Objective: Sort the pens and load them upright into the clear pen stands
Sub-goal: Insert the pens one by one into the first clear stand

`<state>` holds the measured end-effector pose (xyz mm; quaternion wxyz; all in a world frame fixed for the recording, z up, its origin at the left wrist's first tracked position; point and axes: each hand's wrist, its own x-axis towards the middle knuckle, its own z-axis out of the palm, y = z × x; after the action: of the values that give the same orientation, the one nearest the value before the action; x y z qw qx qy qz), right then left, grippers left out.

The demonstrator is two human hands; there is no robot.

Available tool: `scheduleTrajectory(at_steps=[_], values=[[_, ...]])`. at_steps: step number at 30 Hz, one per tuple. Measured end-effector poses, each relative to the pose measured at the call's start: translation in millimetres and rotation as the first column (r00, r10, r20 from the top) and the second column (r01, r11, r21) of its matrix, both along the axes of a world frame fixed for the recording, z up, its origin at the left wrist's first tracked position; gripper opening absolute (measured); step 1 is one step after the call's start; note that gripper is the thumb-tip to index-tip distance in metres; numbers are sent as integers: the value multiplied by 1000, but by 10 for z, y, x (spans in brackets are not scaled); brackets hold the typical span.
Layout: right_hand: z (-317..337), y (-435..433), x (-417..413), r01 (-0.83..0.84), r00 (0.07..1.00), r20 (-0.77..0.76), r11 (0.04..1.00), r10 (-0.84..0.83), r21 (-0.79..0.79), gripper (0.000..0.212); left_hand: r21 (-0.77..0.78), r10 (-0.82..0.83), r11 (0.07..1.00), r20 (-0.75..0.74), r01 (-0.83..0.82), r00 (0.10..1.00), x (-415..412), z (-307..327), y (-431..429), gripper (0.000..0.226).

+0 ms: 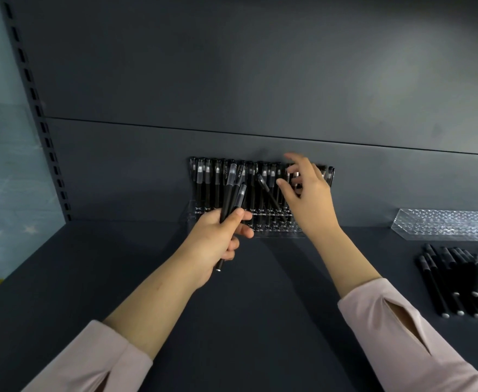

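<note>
The left hand point(220, 236) gripped spare pens point(233, 190) for loading; the right hand point(308, 196), fingers spread, hovered by the stand point(277, 232) at twelve o'clock.

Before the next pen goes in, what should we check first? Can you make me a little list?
1. Left hand has a good hold on the spare pens: ok, its fingers are curled round the bunch.
2. Right hand is free to take one: ok, its fingers are spread and hold nothing.
3. Every pen in the clear stand is upright: not ok, the leaning pen slants across the others.
4. Free holes at the stand's right end: cannot tell, the right hand hides them.
5. Second stand is ready: ok, it looks empty.
6. More pens are waiting: ok, the loose pens lie at the right.
</note>
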<state>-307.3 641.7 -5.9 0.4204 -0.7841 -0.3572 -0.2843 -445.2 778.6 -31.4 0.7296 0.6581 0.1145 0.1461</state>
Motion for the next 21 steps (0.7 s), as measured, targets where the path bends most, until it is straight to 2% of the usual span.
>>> scheduleTrajectory(at_steps=[3, 6, 14, 18, 21], values=[[-30, 64, -21, 1, 999, 47, 996, 3, -86, 27, -1, -1, 1000, -2, 1, 1000, 1, -4, -3, 21], [-91, 84, -6, 41, 999, 29, 994, -38, -106, 16, -3, 1, 1000, -4, -1, 1000, 1, -3, -3, 22], [-142, 104, 0, 5, 1000, -16, 992, -7, -130, 12, -5, 1, 1000, -5, -1, 1000, -3, -1, -6, 22], [-106, 98, 38, 61, 992, -113, 996, -53, 70, 9, 0, -1, 1000, -2, 1, 1000, -4, 0, 2, 21], [-77, 23, 77, 85, 981, -185, 980, -51, 182, 30, 9, -4, 1000, 1, 4, 1000, -3, -2, 2, 21]])
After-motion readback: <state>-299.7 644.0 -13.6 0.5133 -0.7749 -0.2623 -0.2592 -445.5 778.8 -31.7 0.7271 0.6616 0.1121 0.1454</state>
